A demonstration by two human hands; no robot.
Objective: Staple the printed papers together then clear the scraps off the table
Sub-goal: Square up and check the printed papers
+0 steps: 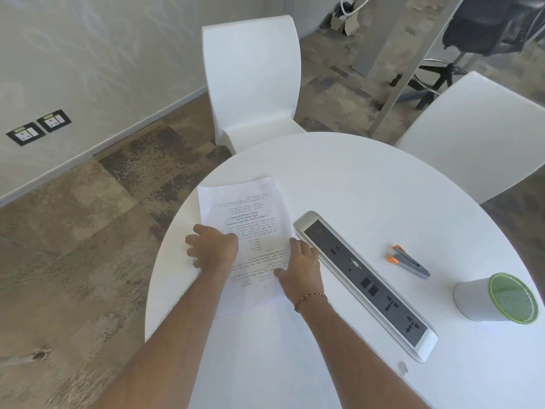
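The printed papers lie in a stack near the left edge of the round white table, text upside down to me. My left hand rests on the stack's left edge with fingers curled over it. My right hand presses flat on the stack's right side, fingers spread. A grey stapler with orange ends lies on the table to the right, beyond the socket strip, untouched. A small pale scrap sits near the front of the table.
A long grey socket strip is set into the table's middle. A white cup-shaped bin with a green mesh rim lies tipped at the right. Two white chairs stand behind the table.
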